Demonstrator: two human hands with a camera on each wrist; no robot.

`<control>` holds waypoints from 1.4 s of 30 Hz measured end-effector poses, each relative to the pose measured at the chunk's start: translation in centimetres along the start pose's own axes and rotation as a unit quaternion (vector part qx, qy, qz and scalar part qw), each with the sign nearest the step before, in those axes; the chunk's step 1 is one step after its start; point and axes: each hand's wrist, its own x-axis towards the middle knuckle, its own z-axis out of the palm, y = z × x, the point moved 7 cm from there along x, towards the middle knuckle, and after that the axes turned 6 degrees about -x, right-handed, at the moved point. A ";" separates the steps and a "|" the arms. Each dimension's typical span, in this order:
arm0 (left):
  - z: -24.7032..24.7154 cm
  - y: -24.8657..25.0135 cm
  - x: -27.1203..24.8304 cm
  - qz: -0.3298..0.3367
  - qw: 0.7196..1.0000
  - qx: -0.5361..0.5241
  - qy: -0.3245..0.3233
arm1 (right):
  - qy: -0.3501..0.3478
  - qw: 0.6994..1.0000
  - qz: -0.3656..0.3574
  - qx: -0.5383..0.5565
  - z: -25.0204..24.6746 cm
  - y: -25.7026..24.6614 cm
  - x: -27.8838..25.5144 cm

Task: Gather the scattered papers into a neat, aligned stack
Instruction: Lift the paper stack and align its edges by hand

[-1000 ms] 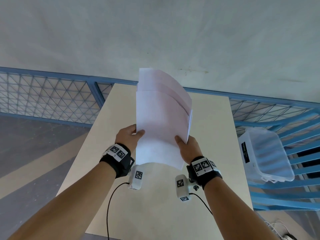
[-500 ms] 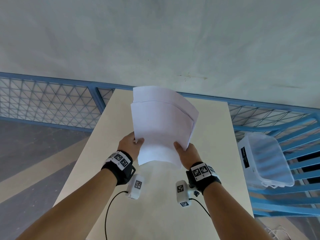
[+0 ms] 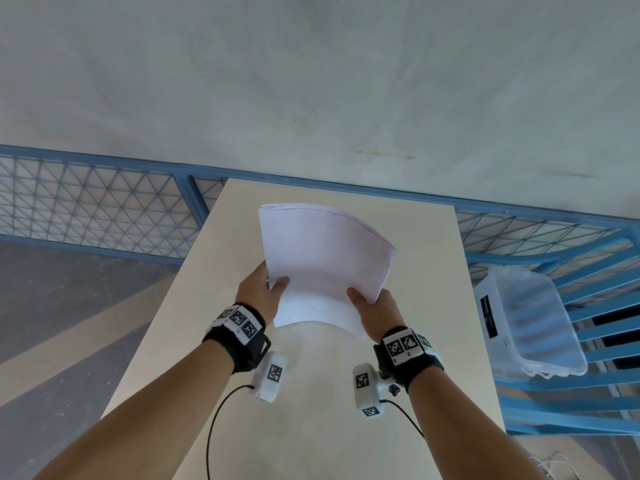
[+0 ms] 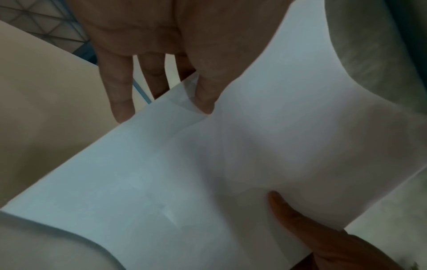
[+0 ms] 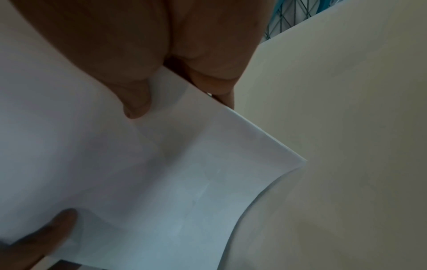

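We pinch the bowed papers [image 3: 325, 265] above the desk [image 3: 311, 393], left hand [image 3: 259, 296] at seven o'clock, right hand [image 3: 374, 306] at five, and loosening either thumb could let sheets slip askew.

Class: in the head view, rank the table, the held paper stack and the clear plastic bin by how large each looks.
1. table
2. paper stack
3. plastic bin, close to the stack; the stack is held nearer the camera, so their order is unsure.
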 end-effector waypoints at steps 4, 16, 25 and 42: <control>-0.4 0.8 0.1 0.013 1.000 -0.011 0.014 | 0.006 1.000 -0.022 -0.007 -0.5 -0.7 0.8; 0.0 0.5 1.3 0.000 1.000 0.019 0.012 | 0.011 1.000 -0.018 0.009 -0.3 -0.8 1.6; -1.6 1.6 2.1 0.017 0.994 -0.111 0.017 | 0.004 0.997 -0.070 0.024 -1.9 -2.3 2.3; -1.4 5.6 2.9 0.099 0.987 -0.120 0.038 | 0.064 0.995 -0.069 0.037 -1.8 -4.3 3.4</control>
